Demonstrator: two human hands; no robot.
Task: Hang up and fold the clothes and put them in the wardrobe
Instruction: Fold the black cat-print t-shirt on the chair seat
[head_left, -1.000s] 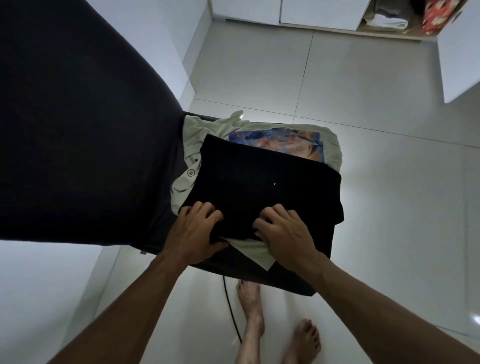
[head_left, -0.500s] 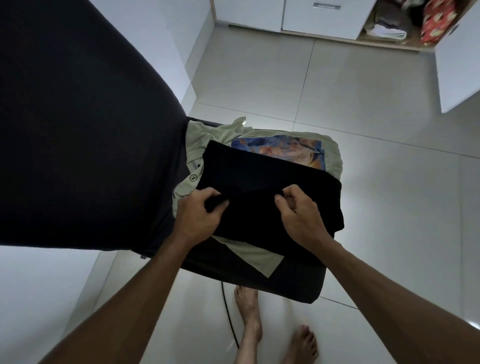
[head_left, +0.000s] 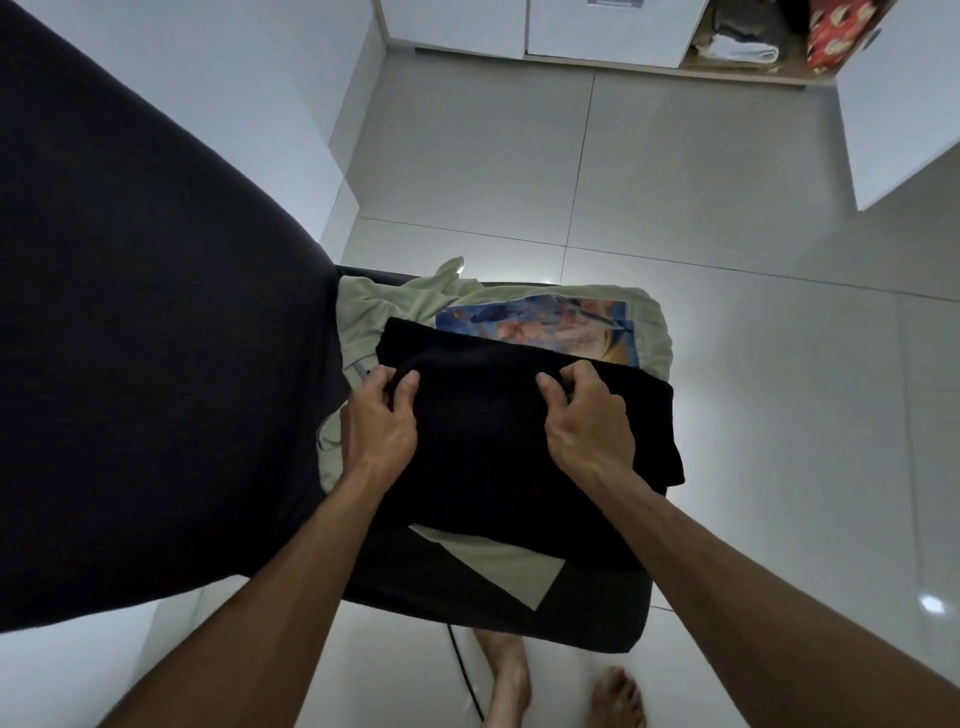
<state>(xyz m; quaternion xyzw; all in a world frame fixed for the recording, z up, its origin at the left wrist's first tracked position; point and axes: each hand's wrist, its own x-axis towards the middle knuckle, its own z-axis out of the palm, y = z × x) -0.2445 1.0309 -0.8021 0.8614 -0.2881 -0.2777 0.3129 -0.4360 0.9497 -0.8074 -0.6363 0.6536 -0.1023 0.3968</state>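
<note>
the folding step is in hand. a black garment (head_left: 498, 447) lies on a pale green printed shirt (head_left: 540, 322) atop the dark worktop (head_left: 597, 613). its folded edge is pinched by the left hand (head_left: 379, 421) and the right hand (head_left: 587, 415), fingers curled round the cloth. next, the fold probably needs laying flat and smoothing, before it is carried to the open wardrobe (head_left: 737, 47) across the floor.

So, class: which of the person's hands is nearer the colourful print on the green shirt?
Right. The right hand pinches the black garment just below the print; the left hand holds the garment's other side, farther off.
</note>
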